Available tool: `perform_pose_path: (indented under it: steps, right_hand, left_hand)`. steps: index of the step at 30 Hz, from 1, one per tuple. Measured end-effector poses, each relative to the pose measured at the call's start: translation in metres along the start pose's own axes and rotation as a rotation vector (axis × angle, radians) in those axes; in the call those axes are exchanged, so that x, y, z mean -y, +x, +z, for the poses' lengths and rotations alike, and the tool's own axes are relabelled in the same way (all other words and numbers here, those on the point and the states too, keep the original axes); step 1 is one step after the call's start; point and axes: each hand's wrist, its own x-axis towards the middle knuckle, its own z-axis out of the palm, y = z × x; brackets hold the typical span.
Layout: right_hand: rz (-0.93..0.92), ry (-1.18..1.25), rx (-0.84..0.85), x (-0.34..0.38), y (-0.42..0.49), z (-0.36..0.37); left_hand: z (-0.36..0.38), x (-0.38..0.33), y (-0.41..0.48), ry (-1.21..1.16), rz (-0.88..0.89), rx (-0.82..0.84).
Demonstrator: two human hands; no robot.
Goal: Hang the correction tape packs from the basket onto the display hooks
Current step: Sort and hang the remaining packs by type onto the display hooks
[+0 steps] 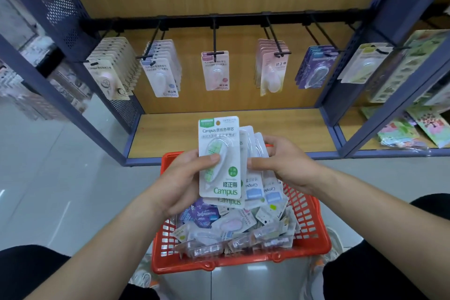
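Wooden-backed shelving carries six display hooks [214, 39] along the far rail; over the near red basket [314, 238], the left hand [185, 178] pinches a green Campus correction tape pack [220, 156]; the right hand [287, 165] clasps a fan of packs [255, 178]; sorting looks underway; next, matching a hook.

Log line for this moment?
left hand: green-label pack | right hand: fanned packs | over red plastic basket | none hung
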Motion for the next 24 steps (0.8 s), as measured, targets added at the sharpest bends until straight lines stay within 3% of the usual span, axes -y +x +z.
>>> perform_pose_path:
  steps: [9,13,24]
  right_hand:
    - [0.036,0.108,0.014,-0.003,0.030,0.008]
    - [0.011,0.023,0.044,-0.004,0.036,0.003]
    - [-0.022,-0.051,-0.134,-0.016,0.043,-0.002]
  left_hand:
    - [-0.002,-0.003,0.028,-0.040,0.039,-0.202]
    - [-0.005,-0.006,0.035,-0.048,0.029,-0.190]
    - [-0.008,-0.003,0.042,0.066,0.005,-0.154]
